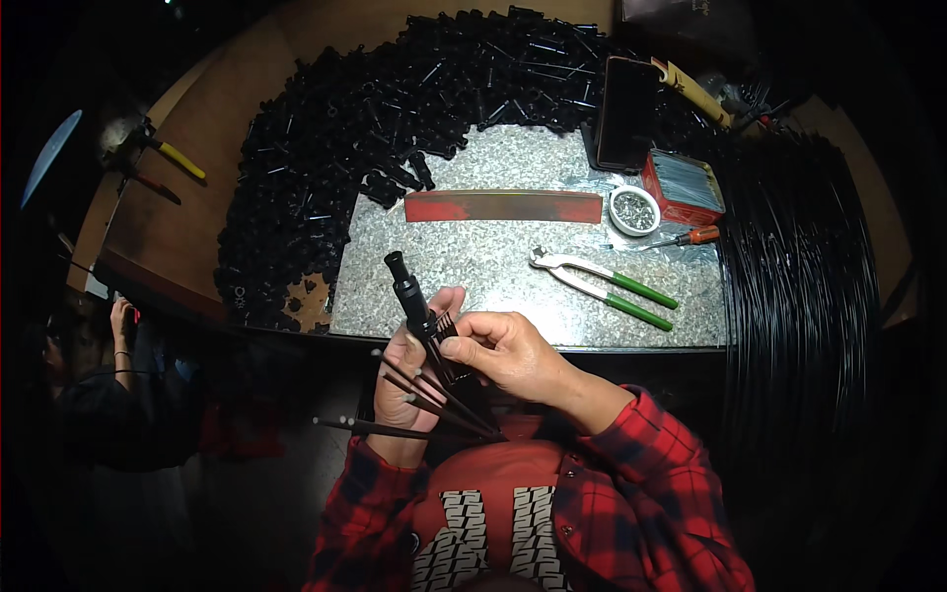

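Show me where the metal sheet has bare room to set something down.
The metal sheet is bare between the red bar and its near edge, left of the green-handled pliers. Crowded: the heap of black parts along the left and back, and the tin and red box at right.

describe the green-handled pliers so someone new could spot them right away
Start at the speckled grey metal sheet on the workbench, in front of the heap of black plastic parts. The pliers lie on its right half, below the long red bar, jaws pointing left. They are the only tool there with two green handles; the nearby screwdriver has an orange one.
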The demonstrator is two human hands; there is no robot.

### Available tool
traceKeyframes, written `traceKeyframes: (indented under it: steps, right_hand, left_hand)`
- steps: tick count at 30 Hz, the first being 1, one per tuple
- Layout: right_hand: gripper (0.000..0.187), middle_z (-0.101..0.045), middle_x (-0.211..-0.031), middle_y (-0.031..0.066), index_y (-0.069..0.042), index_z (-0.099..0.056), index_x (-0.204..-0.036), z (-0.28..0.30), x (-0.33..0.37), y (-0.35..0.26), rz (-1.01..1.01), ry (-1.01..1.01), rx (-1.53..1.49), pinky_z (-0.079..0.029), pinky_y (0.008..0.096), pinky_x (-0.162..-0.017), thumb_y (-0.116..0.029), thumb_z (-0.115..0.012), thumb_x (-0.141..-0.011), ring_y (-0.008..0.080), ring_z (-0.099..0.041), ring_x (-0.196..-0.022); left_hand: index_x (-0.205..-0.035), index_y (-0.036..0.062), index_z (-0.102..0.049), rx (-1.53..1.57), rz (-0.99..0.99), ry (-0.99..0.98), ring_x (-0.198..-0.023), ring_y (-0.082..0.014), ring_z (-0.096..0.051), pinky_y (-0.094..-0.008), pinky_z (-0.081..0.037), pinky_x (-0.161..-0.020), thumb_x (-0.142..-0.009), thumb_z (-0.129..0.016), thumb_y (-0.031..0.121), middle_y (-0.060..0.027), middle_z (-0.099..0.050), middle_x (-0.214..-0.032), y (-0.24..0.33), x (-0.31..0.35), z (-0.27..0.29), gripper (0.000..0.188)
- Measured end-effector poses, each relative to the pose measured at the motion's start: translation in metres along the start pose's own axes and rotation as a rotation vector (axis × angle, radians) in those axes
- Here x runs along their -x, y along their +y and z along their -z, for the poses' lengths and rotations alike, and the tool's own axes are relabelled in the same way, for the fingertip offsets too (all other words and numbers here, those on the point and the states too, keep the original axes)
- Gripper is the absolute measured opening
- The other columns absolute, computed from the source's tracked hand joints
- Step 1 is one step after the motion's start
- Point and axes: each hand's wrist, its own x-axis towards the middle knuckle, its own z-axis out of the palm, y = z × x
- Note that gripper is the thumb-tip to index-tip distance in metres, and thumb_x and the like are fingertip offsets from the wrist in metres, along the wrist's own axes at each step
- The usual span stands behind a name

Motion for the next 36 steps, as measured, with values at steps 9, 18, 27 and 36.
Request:
traceKeyframes:
  steps: [9,18,27,36]
  right_hand:
    - [0.021,-0.054,-0.065,-0.0032,-0.005,-0.058,-0.08,0.0,0.002,-0.001,-0.006,-0.035,-0.001,-0.039,0.0189,-0.047,-0.022,-0.058,-0.093,0.0032,-0.049,-0.053]
    - [0.022,-0.052,-0.065,-0.004,-0.006,-0.057,-0.079,0.002,0.003,0.001,-0.01,-0.054,-0.021,-0.04,0.0195,-0.048,-0.022,-0.057,-0.093,0.0037,-0.049,-0.053]
    - [0.024,-0.053,-0.067,-0.0041,-0.006,-0.057,-0.077,0.002,-0.001,-0.003,-0.019,-0.106,-0.036,-0.041,0.0189,-0.049,-0.023,-0.058,-0.093,0.003,-0.049,-0.056]
    - [0.025,-0.053,-0.062,-0.0026,-0.004,-0.06,-0.078,0.0,-0.004,0.006,-0.002,-0.052,-0.059,-0.039,0.0196,-0.045,-0.025,-0.061,-0.091,0.0049,-0.05,-0.049]
  left_hand:
    - [-0.12,0.001,-0.055,-0.017,0.077,0.107,-0.113,-0.0247,-0.056,-0.0378,-0.046,-0.098,-0.096,-0.048,0.019,-0.0198,-0.047,-0.135,0.008,0.001,-0.009,0.031]
    - [-0.12,0.0003,-0.055,-0.055,0.049,0.079,-0.11,-0.0242,-0.057,-0.0374,-0.048,-0.096,-0.097,-0.047,0.017,-0.0183,-0.045,-0.136,0.008,0.002,-0.01,0.029]
    - [-0.121,-0.0032,-0.053,0.029,0.058,0.03,-0.112,-0.0238,-0.056,-0.0386,-0.048,-0.096,-0.094,-0.051,0.014,-0.021,-0.042,-0.138,0.009,-0.001,-0.004,0.031]
    - [-0.122,-0.0021,-0.053,-0.034,0.033,0.049,-0.117,-0.0263,-0.053,-0.0399,-0.044,-0.1,-0.095,-0.051,0.016,-0.0217,-0.042,-0.137,0.007,-0.002,0.0,0.033]
